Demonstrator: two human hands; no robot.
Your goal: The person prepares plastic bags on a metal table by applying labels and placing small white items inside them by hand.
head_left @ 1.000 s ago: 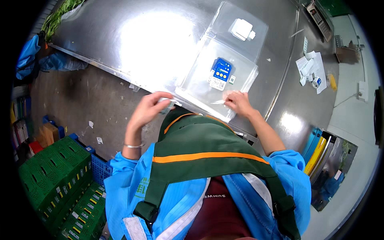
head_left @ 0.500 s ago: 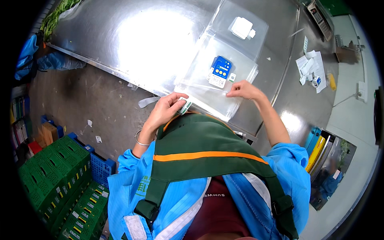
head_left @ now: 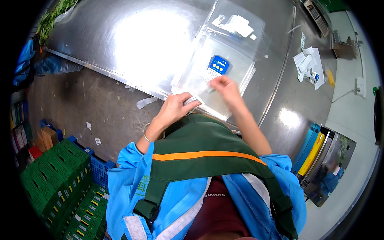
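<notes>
My left hand (head_left: 176, 106) is at the table's near edge, thumb and fingers closed on a folded strip of small white labels (head_left: 194, 100). Just to its right, my right hand (head_left: 225, 89) hovers over a stack of clear plastic bags (head_left: 234, 60). Its fingertips are pinched together and smeared by motion; a small greenish-white bit shows beneath them, too blurred to name. A blue-and-white label card (head_left: 218, 65) lies on the top bag, its lower part near my right fingers. Beyond it, more clear bags hold white label pieces (head_left: 241, 26).
The steel table (head_left: 96, 36) carries leafy greens (head_left: 51, 20) at its far left. Papers (head_left: 310, 66) and a desk device (head_left: 316, 16) lie at the right. Green crates (head_left: 56, 172) stand on the floor at lower left; binders (head_left: 312, 152) stand at lower right.
My right hand has swung left toward my left hand. The label strip in my left hand has turned and looks more folded. Another clear bag with a white label shows on the far pile.
</notes>
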